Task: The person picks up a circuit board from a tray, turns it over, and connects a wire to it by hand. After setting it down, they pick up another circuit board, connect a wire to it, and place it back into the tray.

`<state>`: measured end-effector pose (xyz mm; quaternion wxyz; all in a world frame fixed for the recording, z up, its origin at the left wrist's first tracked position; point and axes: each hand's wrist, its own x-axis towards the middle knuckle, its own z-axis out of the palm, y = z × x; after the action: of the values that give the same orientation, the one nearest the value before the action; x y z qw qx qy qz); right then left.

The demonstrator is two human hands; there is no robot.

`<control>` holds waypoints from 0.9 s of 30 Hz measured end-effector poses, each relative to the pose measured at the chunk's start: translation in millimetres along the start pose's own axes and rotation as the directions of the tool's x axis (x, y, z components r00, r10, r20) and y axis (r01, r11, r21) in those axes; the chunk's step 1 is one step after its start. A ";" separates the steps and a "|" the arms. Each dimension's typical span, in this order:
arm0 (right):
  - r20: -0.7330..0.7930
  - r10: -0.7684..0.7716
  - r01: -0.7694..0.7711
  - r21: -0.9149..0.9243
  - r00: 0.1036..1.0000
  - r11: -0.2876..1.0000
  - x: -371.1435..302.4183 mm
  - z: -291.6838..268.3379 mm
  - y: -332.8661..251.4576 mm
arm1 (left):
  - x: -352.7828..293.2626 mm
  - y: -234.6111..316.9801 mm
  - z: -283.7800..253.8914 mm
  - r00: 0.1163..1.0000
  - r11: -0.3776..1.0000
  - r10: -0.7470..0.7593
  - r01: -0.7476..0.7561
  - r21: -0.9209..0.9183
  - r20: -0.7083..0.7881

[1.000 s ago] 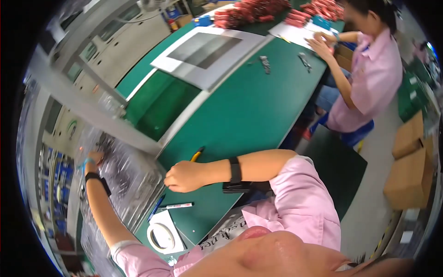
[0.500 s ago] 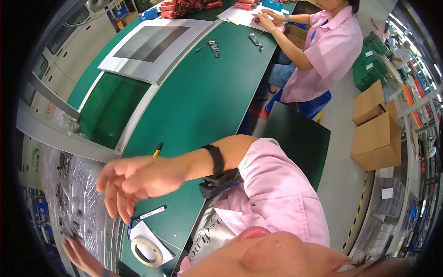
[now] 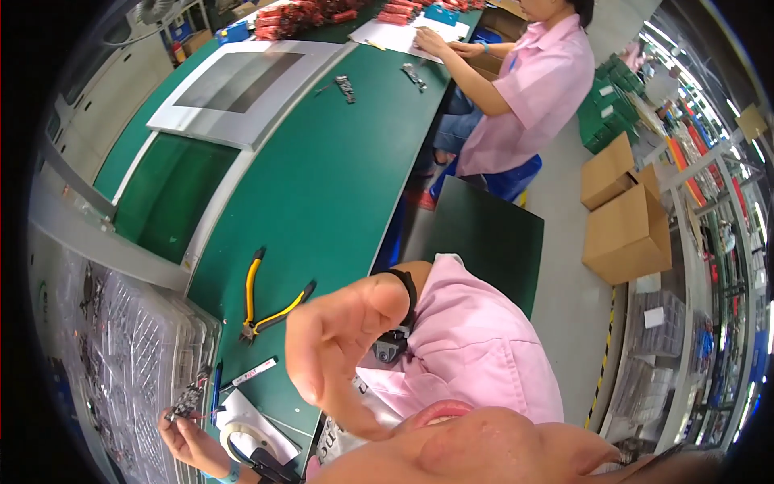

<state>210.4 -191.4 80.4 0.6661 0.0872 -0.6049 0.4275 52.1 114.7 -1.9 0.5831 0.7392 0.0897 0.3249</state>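
Note:
At the lower left, my left hand (image 3: 193, 445), with a blue band at the wrist, pinches a small grey-black electronic part with thin wires (image 3: 189, 397). The part is above the edge of a stack of clear plastic trays (image 3: 153, 323). My right hand (image 3: 343, 339), wearing a black wristband, is raised over the table's near edge with bent, loosely spread fingers. Nothing shows in it, though some fingers are partly hidden. Pliers with yellow-black handles (image 3: 251, 310) lie spread on the green table left of it. A white marker (image 3: 255, 371) and a blue pen (image 3: 216, 391) lie closer to my left hand.
A tape roll (image 3: 228, 444) rests on white paper (image 3: 274, 442). Two small electronic parts (image 3: 345, 89) lie farther up the green table (image 3: 314, 177). Beyond, a co-worker in pink (image 3: 536, 97) works beside red bundles (image 3: 302, 20). Cardboard boxes (image 3: 627, 234) stand on the floor at right.
My right hand has drawn back rightward and toward me, uncovering the pliers. My left hand has come up from the trays with the electronic part in its fingers. The view has shifted slightly.

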 end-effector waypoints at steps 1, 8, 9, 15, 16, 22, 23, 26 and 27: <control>-0.034 -0.095 0.094 -0.038 0.995 0.995 2.6 2.4 1.6 | 4.1 -10.5 -14.3 1.000 0.999 0.005 -0.005 -0.036 0.011; 0.068 0.056 -0.054 -0.031 0.996 0.998 -14.7 -4.4 -9.1 | 13.7 -38.9 -31.5 0.998 0.997 0.060 -0.058 -0.054 0.030; 0.069 0.067 -0.067 -0.004 0.995 0.998 -16.6 -4.3 -9.6 | 12.5 -39.5 -33.7 0.998 0.997 0.056 -0.054 -0.049 0.035; 0.044 0.019 -0.014 -0.114 0.999 0.993 -1.9 -3.0 -7.3 | 5.6 -28.3 -28.6 0.995 0.991 0.084 -0.089 -0.099 -0.049; 0.058 0.097 -0.094 -0.060 0.994 0.994 0.5 -6.2 -10.1 | 1.3 -24.4 -26.6 0.995 0.990 0.074 -0.082 -0.117 -0.066; -0.332 -0.013 -0.158 -0.484 0.943 0.861 34.4 -86.0 29.8 | -20.7 18.0 20.5 0.999 0.993 -0.012 0.006 -0.119 -0.051; -0.387 -0.161 -0.163 -0.680 0.908 0.715 38.8 -99.6 48.1 | -22.3 19.9 20.3 0.997 0.994 -0.016 0.009 -0.109 -0.069; -0.502 0.087 -0.438 -0.641 0.861 0.630 14.6 -108.4 86.1 | -27.8 16.6 25.8 0.989 0.991 -0.113 0.105 -0.087 -0.094; -0.536 0.169 -0.498 -0.560 0.827 0.662 -0.9 -110.1 94.8 | -27.1 18.0 30.9 0.986 0.990 -0.121 0.111 -0.090 -0.117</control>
<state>227.0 -63.4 13.8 0.6759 -0.3766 -0.5567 0.3023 44.7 70.5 1.1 0.6247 0.6865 0.1545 0.3386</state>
